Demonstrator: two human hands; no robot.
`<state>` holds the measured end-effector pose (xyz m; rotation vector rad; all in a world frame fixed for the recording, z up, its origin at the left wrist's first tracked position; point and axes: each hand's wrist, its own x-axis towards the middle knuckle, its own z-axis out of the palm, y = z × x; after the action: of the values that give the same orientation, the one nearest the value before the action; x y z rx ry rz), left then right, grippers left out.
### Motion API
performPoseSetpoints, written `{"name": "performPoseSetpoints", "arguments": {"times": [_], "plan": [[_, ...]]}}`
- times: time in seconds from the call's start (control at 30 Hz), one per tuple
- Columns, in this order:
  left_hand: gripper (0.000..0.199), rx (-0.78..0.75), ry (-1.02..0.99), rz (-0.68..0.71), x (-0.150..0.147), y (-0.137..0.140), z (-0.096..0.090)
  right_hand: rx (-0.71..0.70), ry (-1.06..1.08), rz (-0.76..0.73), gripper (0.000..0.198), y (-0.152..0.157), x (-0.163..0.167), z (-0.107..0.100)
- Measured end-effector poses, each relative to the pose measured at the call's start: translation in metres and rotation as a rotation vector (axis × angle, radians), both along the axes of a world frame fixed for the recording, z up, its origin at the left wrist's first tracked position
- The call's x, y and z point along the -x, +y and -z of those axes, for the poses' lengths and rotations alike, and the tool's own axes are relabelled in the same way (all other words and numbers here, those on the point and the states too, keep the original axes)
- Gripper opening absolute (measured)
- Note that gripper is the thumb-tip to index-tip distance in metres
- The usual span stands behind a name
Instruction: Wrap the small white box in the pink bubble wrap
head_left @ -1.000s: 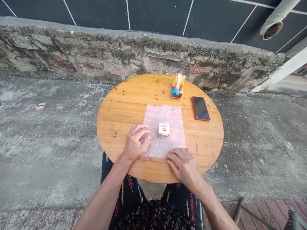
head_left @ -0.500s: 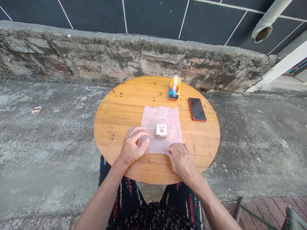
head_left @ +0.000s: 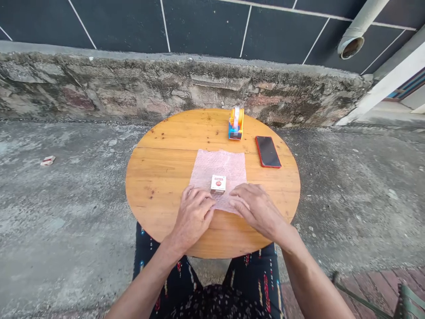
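A sheet of pinkish bubble wrap [head_left: 212, 166] lies flat on the round wooden table [head_left: 159, 168]. On its nearer half stands a small white box [head_left: 218, 183] with a red mark on top. My left hand [head_left: 195, 212] is closed at the sheet's near left corner, thumb against the curled fingers, and covers that corner. My right hand [head_left: 257, 206] hovers at the near right corner, fingers bent and a gap between thumb and fingers. Neither hand touches the box.
A yellow and blue tape dispenser [head_left: 236, 124] stands at the far side of the table. To the right lies a phone [head_left: 268, 151] in a red case. Beyond the table runs a low stone wall [head_left: 133, 88].
My left hand has closed its fingers and come down to the sheet's near left corner. My right hand has loosened from the near edge and lifted slightly. The view has shifted a little.
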<state>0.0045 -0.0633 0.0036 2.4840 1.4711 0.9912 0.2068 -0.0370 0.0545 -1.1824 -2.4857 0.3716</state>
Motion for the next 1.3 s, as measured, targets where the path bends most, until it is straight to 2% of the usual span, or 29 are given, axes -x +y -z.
{"name": "performPoseSetpoints", "arguments": {"times": [0.1,0.17,0.23,0.4,0.63,0.77,0.87,0.97,1.1,1.23,1.3], "plan": [[0.014,-0.009,-0.018,0.009,-0.001,-0.004,0.001,-0.048,-0.04,0.014,0.029,0.022,0.004,0.0],[0.014,-0.008,-0.03,0.016,-0.002,-0.005,0.002,-0.056,-0.098,-0.012,0.046,0.036,0.011,0.007],[0.015,-0.002,-0.035,0.022,-0.004,-0.006,0.002,-0.047,-0.127,-0.017,0.053,0.046,0.017,0.015],[0.015,0.006,-0.039,0.031,-0.003,-0.007,0.005,-0.034,-0.079,0.012,0.052,0.051,0.019,0.027],[0.018,0.016,-0.064,0.036,-0.003,-0.01,-0.001,-0.056,-0.1,0.028,0.047,0.046,0.017,0.025],[0.014,0.021,-0.081,0.032,-0.003,-0.003,-0.009,-0.053,-0.12,0.013,0.049,0.047,0.016,0.025],[0.012,0.046,-0.095,0.039,-0.002,0.01,-0.015,0.014,-0.076,-0.062,0.047,0.047,0.005,0.02],[0.01,0.108,-0.11,0.026,-0.002,0.025,-0.019,0.123,0.107,-0.102,0.037,0.041,-0.014,0.011],[0.009,0.203,-0.153,0.026,-0.002,0.041,-0.019,0.248,0.292,-0.066,0.036,0.027,-0.031,0.001],[0.009,0.273,-0.213,0.048,0.0,0.052,-0.015,0.15,0.215,0.022,0.046,0.023,-0.021,0.006],[0.007,0.31,-0.252,0.052,0.0,0.057,-0.013,0.132,0.167,0.101,0.041,0.027,-0.014,0.013]]}}
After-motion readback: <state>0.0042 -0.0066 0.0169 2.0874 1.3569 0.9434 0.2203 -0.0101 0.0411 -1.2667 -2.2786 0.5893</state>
